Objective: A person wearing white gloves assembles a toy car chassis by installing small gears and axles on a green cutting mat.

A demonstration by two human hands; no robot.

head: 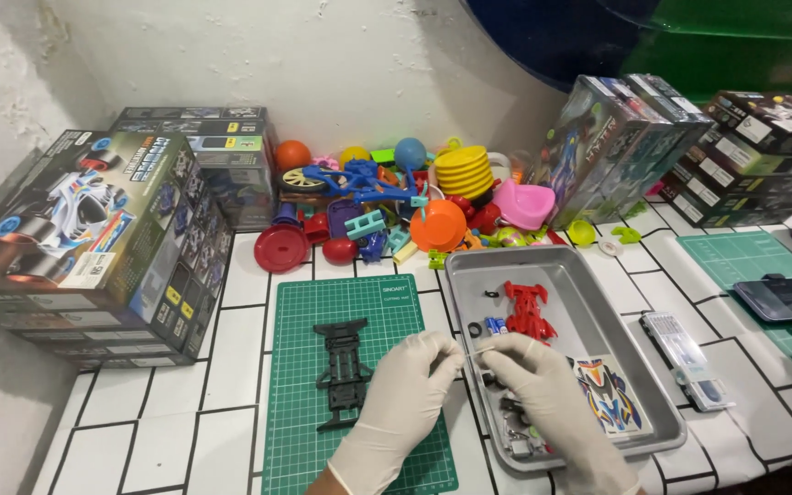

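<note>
Table [185,431], white tiles with dark grout, carries everything. Stacked model-car kit boxes [93,243] sit well left of the grip and beyond it; a second row of kit boxes [689,147] stands far right and beyond. Loose pile of coloured plastic toys [396,197] lies straight beyond the grip, against the wall. Grey metal tray [598,312] sits directly under and to the right of the grip, and the right hand reaches over its near left part. Green cutting mat [295,367] lies under and left of the grip; the black car chassis [341,371] rests flat on it, just left of the left hand, apart from it as far as I can tell. Another green mat [735,257] with a dark phone-like device [786,298] on it lies well right. Clear flat case [687,357] on the table, right of the tray. Inside the tray: red car body part [526,312] just beyond the grip, sticker sheet [607,394] to the right of the right hand, small dark rings and metal bits near the fingertips. Left hand [401,403] and right hand [552,403], both in white gloves, meet fingertip to fingertip; each grip is pressed together on one end of a thin pale rod [478,350], held level between them above the tray's left edge.
</note>
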